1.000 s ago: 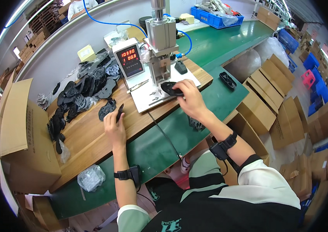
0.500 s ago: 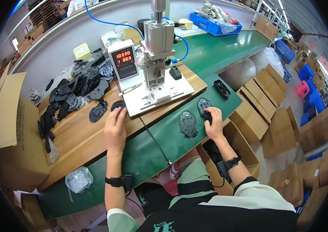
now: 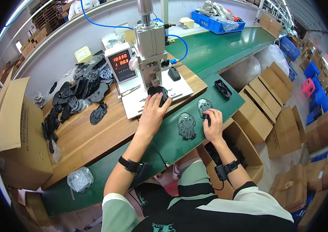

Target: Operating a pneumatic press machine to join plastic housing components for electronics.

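My left hand (image 3: 153, 115) reaches to the press (image 3: 151, 50), its fingers closed on a black plastic shell (image 3: 157, 92) that looks like the base of a computer mouse. The shell lies on the white press plate (image 3: 132, 108), right below the metal press head; my fingers cover part of it. On the green bench to the right, my right hand (image 3: 213, 125) has its curled fingers on the lower end of another black shell (image 3: 204, 104). A third shell (image 3: 187, 126) lies flat beside that hand, apart from it.
A counter box (image 3: 121, 63) with red digits stands left of the press. Black parts (image 3: 80, 91) are heaped on the wooden board (image 3: 79, 138). At the left is an open carton (image 3: 24, 135). A black tray-like part (image 3: 223, 89) and a plastic bag (image 3: 80, 179) lie on the bench.
My left hand has moved right and away from me, carrying the black shell from the board's edge to beneath the press head. My right hand stays almost where it was, on its shell.
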`<action>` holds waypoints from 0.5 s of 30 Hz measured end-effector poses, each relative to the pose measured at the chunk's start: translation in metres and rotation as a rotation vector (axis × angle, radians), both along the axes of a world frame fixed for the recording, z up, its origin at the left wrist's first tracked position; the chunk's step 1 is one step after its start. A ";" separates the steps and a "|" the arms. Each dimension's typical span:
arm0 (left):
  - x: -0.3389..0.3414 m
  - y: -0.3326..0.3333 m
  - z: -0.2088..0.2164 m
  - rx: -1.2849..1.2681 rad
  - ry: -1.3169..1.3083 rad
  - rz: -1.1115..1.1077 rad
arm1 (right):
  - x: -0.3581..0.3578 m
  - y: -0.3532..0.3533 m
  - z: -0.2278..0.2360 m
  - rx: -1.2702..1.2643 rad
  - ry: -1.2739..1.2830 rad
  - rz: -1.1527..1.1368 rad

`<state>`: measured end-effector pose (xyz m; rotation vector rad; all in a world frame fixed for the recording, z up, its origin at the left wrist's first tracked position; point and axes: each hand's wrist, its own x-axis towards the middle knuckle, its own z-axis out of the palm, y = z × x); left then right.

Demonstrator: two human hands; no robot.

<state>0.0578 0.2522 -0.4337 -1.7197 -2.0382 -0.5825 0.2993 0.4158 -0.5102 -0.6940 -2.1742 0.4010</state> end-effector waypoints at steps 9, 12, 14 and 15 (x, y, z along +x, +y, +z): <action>-0.010 -0.005 -0.002 -0.030 -0.002 -0.116 | -0.004 0.006 0.008 -0.084 0.086 -0.001; -0.004 0.002 -0.003 0.035 0.022 -0.088 | -0.008 -0.015 0.026 -0.080 0.105 0.032; -0.008 0.004 -0.005 0.032 0.008 -0.086 | -0.017 -0.035 0.042 -0.033 0.095 0.095; -0.007 0.006 -0.006 0.032 -0.007 -0.090 | -0.022 -0.043 0.050 -0.033 0.094 0.095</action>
